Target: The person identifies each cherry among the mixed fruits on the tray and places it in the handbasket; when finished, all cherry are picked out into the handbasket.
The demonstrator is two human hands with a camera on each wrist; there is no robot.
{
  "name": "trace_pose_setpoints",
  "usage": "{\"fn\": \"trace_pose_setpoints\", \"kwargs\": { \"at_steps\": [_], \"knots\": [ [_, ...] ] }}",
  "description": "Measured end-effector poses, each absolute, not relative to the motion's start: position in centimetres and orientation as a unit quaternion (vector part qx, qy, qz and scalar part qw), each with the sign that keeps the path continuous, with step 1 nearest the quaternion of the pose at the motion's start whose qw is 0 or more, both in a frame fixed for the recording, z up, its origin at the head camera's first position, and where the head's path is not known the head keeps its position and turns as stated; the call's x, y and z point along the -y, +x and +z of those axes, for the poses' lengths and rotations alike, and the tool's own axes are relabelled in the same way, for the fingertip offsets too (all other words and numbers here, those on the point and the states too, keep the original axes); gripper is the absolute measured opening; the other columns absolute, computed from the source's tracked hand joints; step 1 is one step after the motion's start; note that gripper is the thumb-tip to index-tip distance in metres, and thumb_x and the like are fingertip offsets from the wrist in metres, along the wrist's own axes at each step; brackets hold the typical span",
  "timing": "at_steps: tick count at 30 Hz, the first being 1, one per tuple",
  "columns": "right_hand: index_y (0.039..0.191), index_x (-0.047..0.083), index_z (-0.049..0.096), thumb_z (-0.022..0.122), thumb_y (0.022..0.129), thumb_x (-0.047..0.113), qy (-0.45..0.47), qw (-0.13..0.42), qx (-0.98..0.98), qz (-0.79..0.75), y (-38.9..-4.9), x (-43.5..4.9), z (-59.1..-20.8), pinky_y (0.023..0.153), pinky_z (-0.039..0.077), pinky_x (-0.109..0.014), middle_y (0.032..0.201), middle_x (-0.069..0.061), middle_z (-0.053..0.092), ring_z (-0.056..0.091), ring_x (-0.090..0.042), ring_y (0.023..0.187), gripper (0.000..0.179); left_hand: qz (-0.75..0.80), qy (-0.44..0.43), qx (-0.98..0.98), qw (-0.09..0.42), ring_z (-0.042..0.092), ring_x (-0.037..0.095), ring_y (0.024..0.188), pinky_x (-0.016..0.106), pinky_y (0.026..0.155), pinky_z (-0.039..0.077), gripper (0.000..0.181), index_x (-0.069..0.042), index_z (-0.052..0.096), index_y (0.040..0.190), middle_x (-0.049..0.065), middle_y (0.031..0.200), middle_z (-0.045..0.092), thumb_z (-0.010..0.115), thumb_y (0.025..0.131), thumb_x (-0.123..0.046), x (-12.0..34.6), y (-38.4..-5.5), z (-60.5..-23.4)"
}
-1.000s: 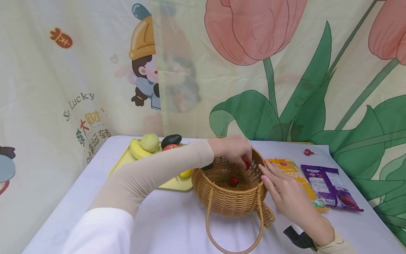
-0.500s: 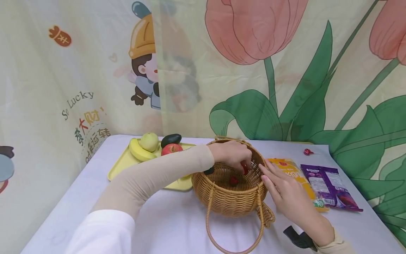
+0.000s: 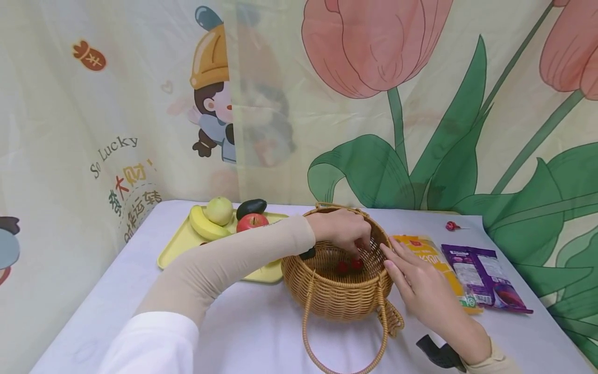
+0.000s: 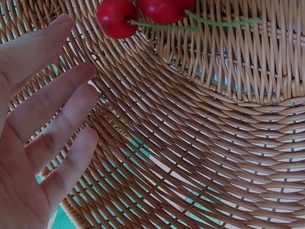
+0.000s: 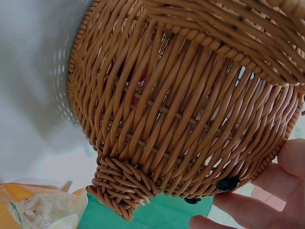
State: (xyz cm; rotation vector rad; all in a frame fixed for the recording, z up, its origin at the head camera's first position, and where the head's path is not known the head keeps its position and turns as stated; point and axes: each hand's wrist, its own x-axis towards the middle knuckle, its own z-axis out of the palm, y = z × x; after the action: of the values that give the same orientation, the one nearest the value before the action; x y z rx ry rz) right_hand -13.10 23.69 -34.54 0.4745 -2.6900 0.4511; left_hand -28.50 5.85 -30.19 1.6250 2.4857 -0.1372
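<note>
A round wicker basket (image 3: 341, 298) stands on the white-covered table in the head view, its open mouth facing up. My left hand (image 3: 348, 229) reaches down inside it, fingers loosely extended and spread around nothing. Two red cherries (image 4: 116, 18) with green stems lie on the basket's woven bottom, apart from the fingertips in the left wrist view. My right hand (image 3: 416, 280) rests its straight fingers against the basket's right rim. From the right wrist view, those fingers (image 5: 271, 186) touch the wicker beside a small black bead eye (image 5: 228, 184).
Left of the basket, a yellow tray (image 3: 175, 244) bears a banana (image 3: 205, 224), a pale green round fruit (image 3: 219, 211), a dark avocado-like item (image 3: 251, 209) and a red apple (image 3: 252, 222). An orange snack bag (image 3: 422, 248), a purple bag (image 3: 481, 275) and a small red lollipop-like item (image 3: 451, 226) lie right.
My left hand has let go of a red cherry, which now lies on the basket's bottom beside the other one. My right hand stays at the rim.
</note>
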Motion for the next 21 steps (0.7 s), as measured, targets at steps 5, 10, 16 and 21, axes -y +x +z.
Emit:
{"fn": "trace_pose_setpoints", "kwargs": {
  "at_steps": [5, 10, 16, 21],
  "knots": [
    [0.148, 0.013, 0.056, 0.054, 0.107, 0.029, 0.167, 0.185, 0.955, 0.161, -13.01, -23.69, -34.55, 0.098, 0.049, -0.064, 0.156, -0.017, 0.048, 0.056, -0.050, 0.130, 0.043, -0.046, 0.549, -0.831, 0.079, 0.064, 0.001, 0.087, 0.023, 0.081, 0.053, 0.033, -0.030, 0.077, 0.123, -0.015, 0.104, 0.077, 0.079, 0.090, -0.038, -5.84, -28.56, -30.40],
    [0.148, 0.014, 0.055, 0.054, 0.107, 0.029, 0.167, 0.182, 0.956, 0.160, -13.01, -23.72, -34.54, 0.099, 0.048, -0.065, 0.157, -0.017, 0.048, 0.056, -0.051, 0.131, 0.044, -0.049, 0.549, -0.830, 0.079, 0.066, 0.003, 0.092, 0.024, 0.084, 0.054, 0.034, -0.030, 0.076, 0.124, -0.015, 0.107, 0.077, 0.078, 0.091, -0.038, -5.96, -28.63, -30.45],
    [0.149, 0.013, 0.055, 0.052, 0.108, 0.030, 0.166, 0.182, 0.956, 0.161, -13.02, -23.77, -34.48, 0.099, 0.048, -0.064, 0.157, -0.017, 0.047, 0.056, -0.050, 0.131, 0.044, -0.035, 0.555, -0.828, 0.073, 0.070, 0.004, 0.101, 0.026, 0.090, 0.055, 0.028, -0.030, 0.078, 0.120, -0.015, 0.109, 0.078, 0.076, 0.093, -0.035, -6.06, -28.51, -30.29],
    [0.149, 0.013, 0.055, 0.051, 0.108, 0.030, 0.167, 0.185, 0.955, 0.158, -13.01, -23.73, -34.51, 0.097, 0.050, -0.063, 0.157, -0.017, 0.047, 0.056, -0.050, 0.130, 0.044, -0.028, 0.558, -0.828, 0.039, 0.069, 0.004, 0.101, 0.025, 0.086, 0.055, 0.027, -0.031, 0.077, 0.122, -0.016, 0.111, 0.077, 0.074, 0.095, -0.034, -6.09, -28.26, -30.06]
  ]
}}
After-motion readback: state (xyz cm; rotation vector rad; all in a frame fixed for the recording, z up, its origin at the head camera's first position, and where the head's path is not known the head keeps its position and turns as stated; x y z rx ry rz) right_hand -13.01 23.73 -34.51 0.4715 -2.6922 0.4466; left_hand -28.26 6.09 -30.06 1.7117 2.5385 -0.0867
